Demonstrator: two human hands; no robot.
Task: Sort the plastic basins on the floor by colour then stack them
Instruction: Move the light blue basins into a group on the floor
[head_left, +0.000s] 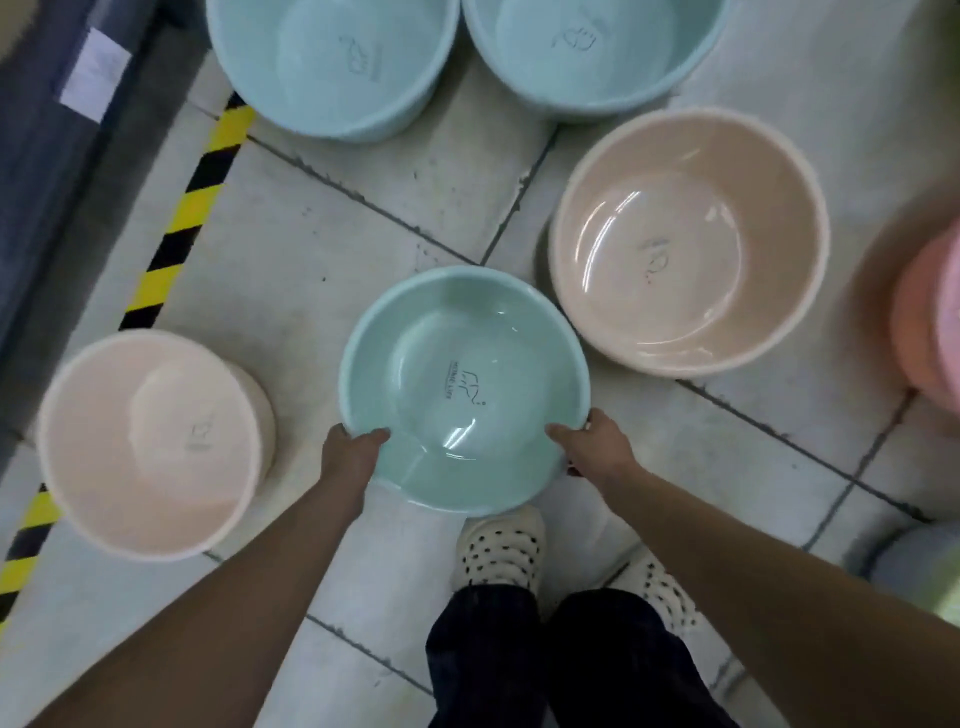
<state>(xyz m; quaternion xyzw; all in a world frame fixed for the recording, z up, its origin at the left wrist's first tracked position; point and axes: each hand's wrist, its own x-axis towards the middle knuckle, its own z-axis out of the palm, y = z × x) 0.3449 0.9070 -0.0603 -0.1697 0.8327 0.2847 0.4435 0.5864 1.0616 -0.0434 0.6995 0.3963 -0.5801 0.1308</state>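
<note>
Both hands, left hand (349, 451) and right hand (592, 447), grip green basin (462, 384) rim.

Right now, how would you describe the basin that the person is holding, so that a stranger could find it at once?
Start from the yellow-and-black tape on the tiled floor and go right, to the middle of the view. The green basin sits just above the shoes, its near rim gripped by the left hand and right hand. It is the smallest and the only one held.

Held basin (464, 389) between two basins (150, 447) (688, 241); two behind (332, 62) (592, 52).
</note>
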